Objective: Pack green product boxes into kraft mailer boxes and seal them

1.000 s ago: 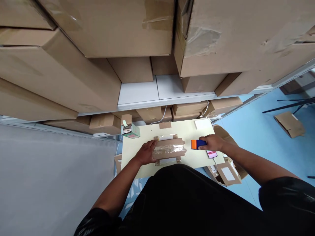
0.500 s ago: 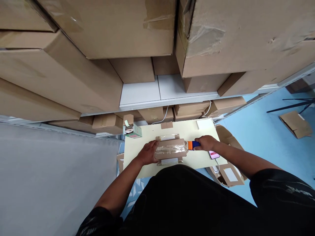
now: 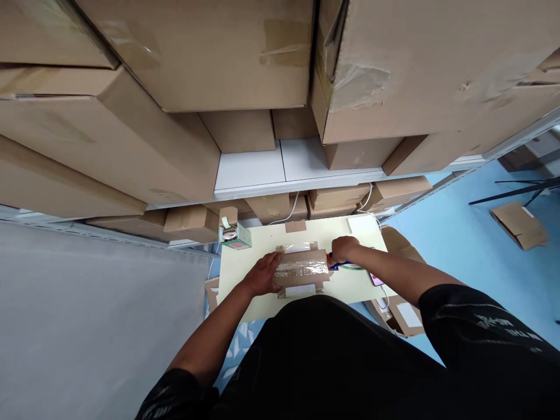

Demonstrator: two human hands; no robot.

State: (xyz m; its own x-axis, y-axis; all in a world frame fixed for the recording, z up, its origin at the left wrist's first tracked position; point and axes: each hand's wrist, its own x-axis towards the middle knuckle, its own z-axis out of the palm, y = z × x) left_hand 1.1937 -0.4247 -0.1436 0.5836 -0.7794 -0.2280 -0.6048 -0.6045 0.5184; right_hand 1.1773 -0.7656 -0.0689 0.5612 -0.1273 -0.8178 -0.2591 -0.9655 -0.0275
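Observation:
A small cardboard box (image 3: 301,258) lies on the pale yellow table, with shiny clear tape along its top and taped flaps spread at its far and near sides. Around its left end my left hand (image 3: 263,275) is closed, fingers on the far corner and thumb side at the near one. My right hand (image 3: 343,249) grips a blue and orange tape dispenser (image 3: 334,267) against the box's right end. Part of a green-rimmed tape roll (image 3: 351,266) shows below the wrist; my hand hides much of the tool.
On the table (image 3: 258,306) stand a small green box (image 3: 238,238) at the left and a white box (image 3: 364,223) at the far right. A phone (image 3: 376,280) lies by my right forearm. Large cartons (image 3: 196,52) fill the shelf (image 3: 249,169) overhead. An open carton (image 3: 405,315) sits right of the table.
My right hand has moved left and turned, bringing the tape dispenser from a flat, outstretched position to the box's right end. The left hand stays on the box. The view has shifted slightly.

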